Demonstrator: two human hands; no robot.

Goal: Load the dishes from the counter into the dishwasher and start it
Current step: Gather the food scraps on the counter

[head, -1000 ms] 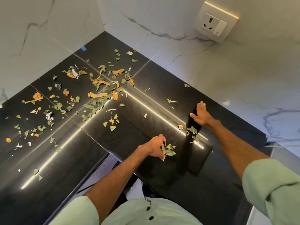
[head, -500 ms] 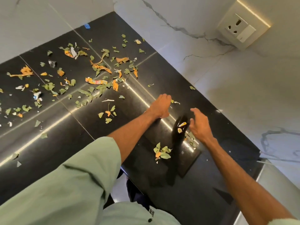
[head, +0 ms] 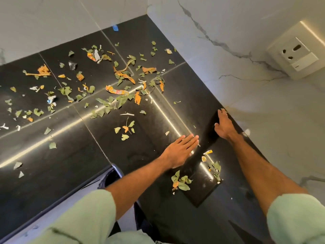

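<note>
1. The black counter [head: 52, 164] fills the view and runs into a corner where two marble walls [head: 263, 120] meet. No dishwasher shows, and no plate, cup or bowl.
2. A flat black slab [head: 202, 189] lies on the counter near its right edge. It may be a tray or a board; I cannot tell which. It is the only thing here that could be loaded. Its long axis runs from the counter's front edge away toward the right-hand wall.
3. The right hand [head: 223, 127] rests on the slab's far end beside the wall. Its fingers are straight and spread, and they grasp nothing.
4. The left hand [head: 179, 152] lies flat at the slab's left edge, about halfway along. Its fingers are straight and together, and it holds nothing either.
5. The slab therefore lies between the hands, both already touching it, with the right hand at the far end.
6. A wall socket [head: 295, 55] sits high on the right-hand wall.
7. Torn leaves and orange scraps [head: 109, 103] are strewn from the counter's left edge toward the back corner.
8. Two small heaps of scraps [head: 181, 182] sit on the slab's near end. Lifting it would probably spill them unless it is kept level.
</note>
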